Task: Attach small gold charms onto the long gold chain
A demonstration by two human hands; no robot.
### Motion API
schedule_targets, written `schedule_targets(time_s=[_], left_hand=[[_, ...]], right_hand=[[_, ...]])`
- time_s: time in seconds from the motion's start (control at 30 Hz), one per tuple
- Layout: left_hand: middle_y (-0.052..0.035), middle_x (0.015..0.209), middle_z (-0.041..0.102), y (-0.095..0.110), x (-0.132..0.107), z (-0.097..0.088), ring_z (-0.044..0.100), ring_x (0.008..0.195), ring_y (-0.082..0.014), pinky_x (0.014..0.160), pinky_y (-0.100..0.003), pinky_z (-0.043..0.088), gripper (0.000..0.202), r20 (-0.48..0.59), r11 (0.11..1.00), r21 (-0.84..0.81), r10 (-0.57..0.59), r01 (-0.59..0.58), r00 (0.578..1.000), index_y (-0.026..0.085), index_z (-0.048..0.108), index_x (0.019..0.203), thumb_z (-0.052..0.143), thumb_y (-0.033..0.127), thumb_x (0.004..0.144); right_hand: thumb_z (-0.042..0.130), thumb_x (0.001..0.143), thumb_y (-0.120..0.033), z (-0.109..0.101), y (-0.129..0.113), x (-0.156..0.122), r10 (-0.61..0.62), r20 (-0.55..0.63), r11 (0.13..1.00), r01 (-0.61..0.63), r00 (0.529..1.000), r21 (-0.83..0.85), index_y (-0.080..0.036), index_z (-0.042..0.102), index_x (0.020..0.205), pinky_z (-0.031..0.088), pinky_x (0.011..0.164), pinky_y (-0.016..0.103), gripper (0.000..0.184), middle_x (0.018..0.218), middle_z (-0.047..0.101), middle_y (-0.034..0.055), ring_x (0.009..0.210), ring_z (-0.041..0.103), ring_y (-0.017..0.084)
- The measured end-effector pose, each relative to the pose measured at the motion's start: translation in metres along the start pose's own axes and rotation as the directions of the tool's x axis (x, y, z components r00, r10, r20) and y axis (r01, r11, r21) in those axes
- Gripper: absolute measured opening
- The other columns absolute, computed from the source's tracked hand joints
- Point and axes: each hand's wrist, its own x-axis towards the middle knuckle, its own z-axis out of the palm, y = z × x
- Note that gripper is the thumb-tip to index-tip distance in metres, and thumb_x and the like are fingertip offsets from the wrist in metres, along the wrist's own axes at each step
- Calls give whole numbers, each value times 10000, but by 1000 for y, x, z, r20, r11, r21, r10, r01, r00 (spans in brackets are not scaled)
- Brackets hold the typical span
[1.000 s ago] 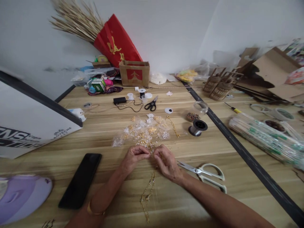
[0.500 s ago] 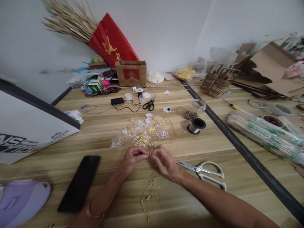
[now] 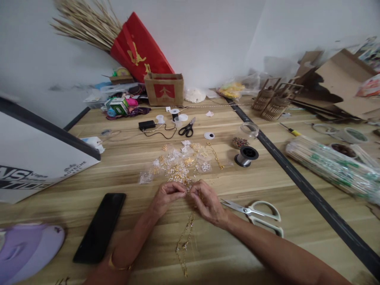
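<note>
My left hand (image 3: 170, 197) and my right hand (image 3: 208, 202) meet over the middle of the table, fingertips almost touching. Thumb and forefinger of the left are pinched together; whatever sits between them is too small to name. The right hand is pinched as well, and a gold beaded chain (image 3: 184, 246) hangs from beneath it and trails over the wood toward me. Just beyond my fingers spreads a pile of gold and clear beads (image 3: 178, 172) with small plastic bags. White-handled scissors (image 3: 252, 213) lie spread beside my right wrist.
A black phone (image 3: 100, 227) lies left of my forearm, near a purple rounded object (image 3: 32, 249). Farther off are a wire spool (image 3: 246, 156), a bead tub (image 3: 240, 142), black scissors (image 3: 187, 127) and another gold chain (image 3: 215, 155). Wrapped sticks (image 3: 329, 168) lie at right.
The view has shifted very slightly. Both hands keep the same pinched pose in the same place, and the chain still hangs below the right hand.
</note>
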Motion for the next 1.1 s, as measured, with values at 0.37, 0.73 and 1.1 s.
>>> schedule_targets(time_s=[0.37,0.73,1.1], left_hand=[[-6,710,683,0,0,-1,598,689,-115,684,-215,458,111,-7,1000,19,-24,24,1000,158,731,666,807,210,604],[-11,707,685,0,0,-1,599,691,-120,698,-228,459,107,15,1000,17,-24,23,1000,164,732,654,810,215,601],[-12,683,668,0,0,0,587,677,-121,683,-233,449,106,30,1000,20,-9,8,1000,163,729,637,810,222,603]], right_hand=[[455,893,-153,1,3,-1,-62,5,997,62,998,-47,-190,500,886,443,683,305,59,804,565,53,759,518,167],[445,897,-162,0,1,0,-71,-9,996,70,997,-60,-192,499,868,440,674,303,68,781,558,47,740,509,166],[447,890,-137,-3,3,2,-154,34,979,157,987,-128,-190,496,884,435,716,335,73,806,550,53,784,489,178]])
